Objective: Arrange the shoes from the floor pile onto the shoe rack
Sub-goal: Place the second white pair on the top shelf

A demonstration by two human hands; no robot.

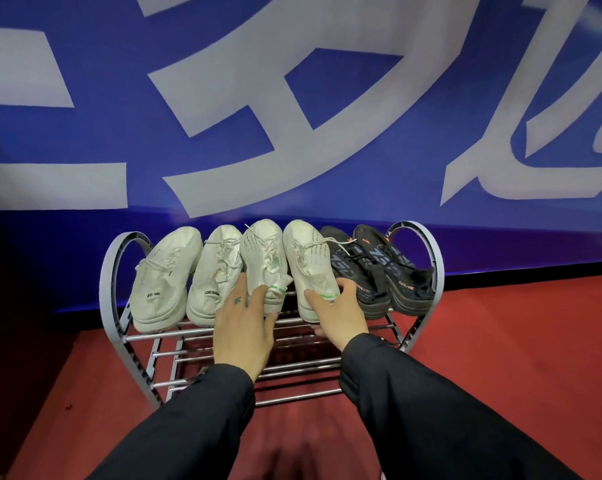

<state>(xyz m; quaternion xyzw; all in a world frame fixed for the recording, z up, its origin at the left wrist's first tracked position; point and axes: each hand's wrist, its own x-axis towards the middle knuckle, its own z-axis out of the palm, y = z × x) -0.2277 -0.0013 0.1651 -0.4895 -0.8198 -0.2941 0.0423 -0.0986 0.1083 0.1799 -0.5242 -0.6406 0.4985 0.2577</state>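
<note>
A grey metal shoe rack (109,271) with chrome bars stands against the wall. Its top shelf carries several shoes, toes to the wall: two plain white sneakers (167,271) on the left, two white sneakers with green heel stripes in the middle, two black sneakers (389,268) on the right. My left hand (244,327) grips the heel of the left green-striped sneaker (263,254). My right hand (337,313) holds the heel of the right green-striped sneaker (310,265). Both shoes rest on the shelf.
A blue wall banner (292,98) with large white characters rises right behind the rack. Red floor (500,341) spreads around and in front. Lower chrome shelves (292,396) show beneath my black sleeves.
</note>
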